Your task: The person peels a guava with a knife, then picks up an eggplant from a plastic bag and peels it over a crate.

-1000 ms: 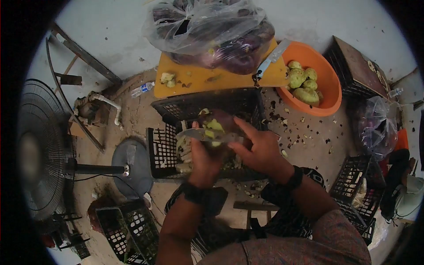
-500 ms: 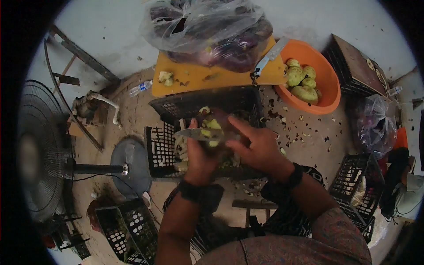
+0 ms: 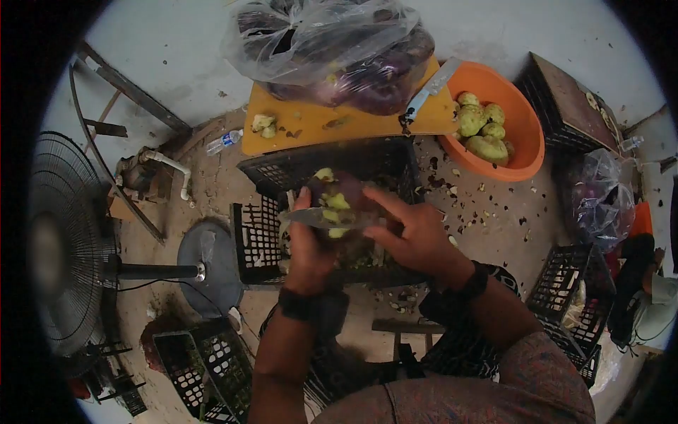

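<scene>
My left hand (image 3: 311,251) cups a large purple-skinned vegetable (image 3: 351,185) from the near left side, over the black crates. Pale yellow-green flesh shows in patches where its skin is cut away. My right hand (image 3: 427,240) is closed around the handle of a knife (image 3: 328,218), its index finger stretched out along the vegetable. The blade points left and lies across the vegetable, its tip by my left thumb. Motion blur hides the exact edge of the cut. Below my hands, a black plastic crate (image 3: 256,237) holds trimmings.
A yellow board (image 3: 296,134) bears a plastic bag (image 3: 339,63) of purple vegetables and a second knife (image 3: 431,92). Right of it stands an orange basin (image 3: 526,152) with several peeled vegetables. A fan (image 3: 63,240) stands left; more crates (image 3: 575,283) sit right. Scraps litter the floor.
The cut patches on the vegetable have shifted slightly, and the knife blade has moved a little to the right and tilted. Both hands keep their hold.
</scene>
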A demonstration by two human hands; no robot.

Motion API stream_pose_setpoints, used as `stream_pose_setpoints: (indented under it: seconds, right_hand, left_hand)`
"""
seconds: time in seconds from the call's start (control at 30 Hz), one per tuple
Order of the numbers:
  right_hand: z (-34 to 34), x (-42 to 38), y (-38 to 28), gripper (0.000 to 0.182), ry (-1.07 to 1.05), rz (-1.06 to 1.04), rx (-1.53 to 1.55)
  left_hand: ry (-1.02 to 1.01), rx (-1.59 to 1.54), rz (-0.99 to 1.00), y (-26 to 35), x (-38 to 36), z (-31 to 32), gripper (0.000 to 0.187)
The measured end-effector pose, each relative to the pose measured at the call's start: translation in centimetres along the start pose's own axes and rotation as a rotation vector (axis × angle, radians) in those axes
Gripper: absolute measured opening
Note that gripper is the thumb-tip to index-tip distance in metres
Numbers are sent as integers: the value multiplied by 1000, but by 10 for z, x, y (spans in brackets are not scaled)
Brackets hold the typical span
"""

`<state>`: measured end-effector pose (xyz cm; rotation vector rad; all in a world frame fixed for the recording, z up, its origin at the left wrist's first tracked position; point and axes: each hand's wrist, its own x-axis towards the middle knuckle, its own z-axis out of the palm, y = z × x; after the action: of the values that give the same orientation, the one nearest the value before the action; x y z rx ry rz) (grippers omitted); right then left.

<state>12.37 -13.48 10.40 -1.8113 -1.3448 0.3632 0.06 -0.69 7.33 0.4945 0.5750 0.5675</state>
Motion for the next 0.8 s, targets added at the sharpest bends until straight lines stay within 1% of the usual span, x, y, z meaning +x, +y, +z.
stream_pose_setpoints:
  seconds: [0.07,0.2,0.27,0.33,0.4,0.5,0.6,0.73,0.8]
  right_hand:
    - [1,1,-4,50,3,29,33]
    - [-2,2,-3,53,-7,64,46]
    - [1,1,2,54,13,45,88]
    - [2,0,3,54,25,25,133]
    - [0,-1,2,56,-9,37,168]
    - [-4,-2,-3,59,-70,80,165]
    - [-6,-1,-6,60,-96,67,93]
    - [-3,-2,-3,59,-75,52,89]
    - [1,-2,0,59,-6,21,49]
  left_hand:
    - [-14,127,47,-6,2,-2,51]
    - [26,51,-32,-7,-10,10,51]
    - [7,62,30,-4,-11,16,51]
    - [-24,48,29,-2,-8,11,51]
    - [-54,30,31,0,-6,10,51]
    - [-23,-34,-16,3,-5,9,49]
    - [-66,-46,-13,1,-2,5,48]
    - [-87,18,37,1,-2,2,47]
    - [-99,44,46,0,-2,2,46]
